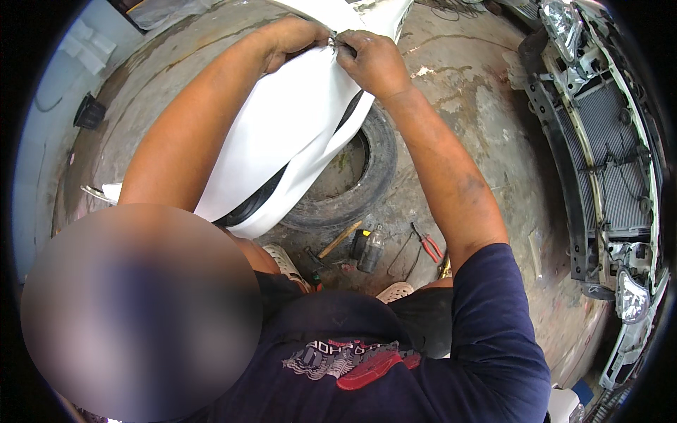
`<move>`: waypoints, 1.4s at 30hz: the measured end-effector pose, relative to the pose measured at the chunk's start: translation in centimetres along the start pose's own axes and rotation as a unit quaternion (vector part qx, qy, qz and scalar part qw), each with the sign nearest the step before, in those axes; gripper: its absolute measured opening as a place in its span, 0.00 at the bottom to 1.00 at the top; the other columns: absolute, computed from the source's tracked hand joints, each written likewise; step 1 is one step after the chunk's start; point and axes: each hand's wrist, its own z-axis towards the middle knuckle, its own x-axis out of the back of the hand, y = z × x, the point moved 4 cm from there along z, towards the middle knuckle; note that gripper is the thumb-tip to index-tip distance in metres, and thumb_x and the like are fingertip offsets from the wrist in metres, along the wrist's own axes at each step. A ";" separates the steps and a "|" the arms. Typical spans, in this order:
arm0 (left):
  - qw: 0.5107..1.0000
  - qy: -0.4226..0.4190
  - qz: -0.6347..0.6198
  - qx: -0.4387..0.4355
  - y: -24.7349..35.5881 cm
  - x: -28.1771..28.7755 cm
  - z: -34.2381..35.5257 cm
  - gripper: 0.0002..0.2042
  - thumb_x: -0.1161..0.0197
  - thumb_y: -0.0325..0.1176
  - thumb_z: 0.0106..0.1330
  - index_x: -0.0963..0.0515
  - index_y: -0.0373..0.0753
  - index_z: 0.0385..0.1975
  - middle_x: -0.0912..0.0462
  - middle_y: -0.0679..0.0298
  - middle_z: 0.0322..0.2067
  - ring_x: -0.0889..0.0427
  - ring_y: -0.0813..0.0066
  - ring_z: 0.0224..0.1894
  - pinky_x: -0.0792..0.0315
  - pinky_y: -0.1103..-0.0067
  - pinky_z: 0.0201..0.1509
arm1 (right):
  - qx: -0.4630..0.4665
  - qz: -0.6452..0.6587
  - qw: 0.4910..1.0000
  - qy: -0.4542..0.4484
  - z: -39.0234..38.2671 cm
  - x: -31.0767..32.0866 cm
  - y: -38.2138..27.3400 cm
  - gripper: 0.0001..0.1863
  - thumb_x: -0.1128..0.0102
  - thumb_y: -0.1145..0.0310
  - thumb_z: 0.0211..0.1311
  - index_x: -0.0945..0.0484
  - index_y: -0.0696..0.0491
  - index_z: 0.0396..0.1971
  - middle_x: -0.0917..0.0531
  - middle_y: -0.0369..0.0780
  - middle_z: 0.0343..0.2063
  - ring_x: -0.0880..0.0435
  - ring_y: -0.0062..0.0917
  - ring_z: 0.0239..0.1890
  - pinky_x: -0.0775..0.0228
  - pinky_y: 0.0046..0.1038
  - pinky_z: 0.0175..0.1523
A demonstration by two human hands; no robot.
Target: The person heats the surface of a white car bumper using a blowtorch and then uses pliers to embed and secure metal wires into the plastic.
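A white car bumper (282, 116) with dark openings lies in front of me, partly over a worn black tire (381, 158). Both of my hands meet at a narrow part of its far end. My left hand (293, 41) is closed, its fingers gripping the bumper's edge. Beside it, my right hand (374, 62) pinches something small at the same spot. A bit of shiny metal shows between the fingertips, but its kind is too small to make out.
Near my feet lie a wooden-handled hammer (340, 240), a grey and black bottle-shaped tool (371, 250) and red-handled pliers (428, 244). Along the right stands a car's stripped front with its radiator (612, 155). A black bucket (89, 111) is by the left wall.
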 end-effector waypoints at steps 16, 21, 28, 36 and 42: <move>0.999 0.029 0.021 -0.028 0.0 -0.3 0.0 0.16 0.31 0.33 0.75 0.16 0.31 0.57 0.11 0.51 0.51 0.11 0.65 0.51 0.17 0.71 0.59 | -0.268 0.271 0.922 -0.061 -0.9 -0.8 1.1 0.11 0.29 0.70 0.70 0.10 0.59 0.46 0.08 0.40 0.31 0.10 0.20 0.34 0.16 0.24 0.45; 0.998 0.040 0.044 -0.020 0.8 -0.9 -1.1 0.16 0.33 0.31 0.74 0.17 0.30 0.57 0.10 0.49 0.48 0.09 0.62 0.45 0.15 0.67 0.50 | -0.263 0.277 0.923 -0.054 -1.2 -0.7 1.2 0.11 0.28 0.68 0.70 0.10 0.59 0.45 0.09 0.39 0.30 0.11 0.19 0.32 0.18 0.23 0.42; 0.995 0.060 0.064 -0.048 0.9 -1.1 -1.3 0.17 0.32 0.32 0.73 0.16 0.27 0.56 0.10 0.48 0.48 0.09 0.59 0.45 0.16 0.67 0.50 | -0.251 0.238 0.936 -0.062 -0.4 -0.2 0.9 0.10 0.28 0.67 0.69 0.10 0.59 0.40 0.10 0.38 0.27 0.13 0.20 0.30 0.20 0.24 0.39; 0.987 0.092 0.115 -0.056 0.9 -1.0 -1.1 0.18 0.31 0.31 0.70 0.16 0.26 0.56 0.10 0.47 0.48 0.10 0.58 0.46 0.18 0.67 0.55 | -0.282 0.252 0.922 -0.081 0.1 0.4 0.5 0.08 0.30 0.70 0.66 0.10 0.60 0.37 0.10 0.39 0.27 0.13 0.21 0.29 0.18 0.25 0.40; 0.982 0.101 0.147 -0.067 1.3 -1.3 -1.5 0.18 0.30 0.32 0.69 0.15 0.27 0.54 0.10 0.48 0.47 0.10 0.58 0.45 0.19 0.67 0.54 | -0.299 0.243 0.918 -0.097 0.3 0.8 0.3 0.08 0.29 0.71 0.65 0.11 0.61 0.37 0.10 0.39 0.27 0.13 0.21 0.29 0.18 0.25 0.40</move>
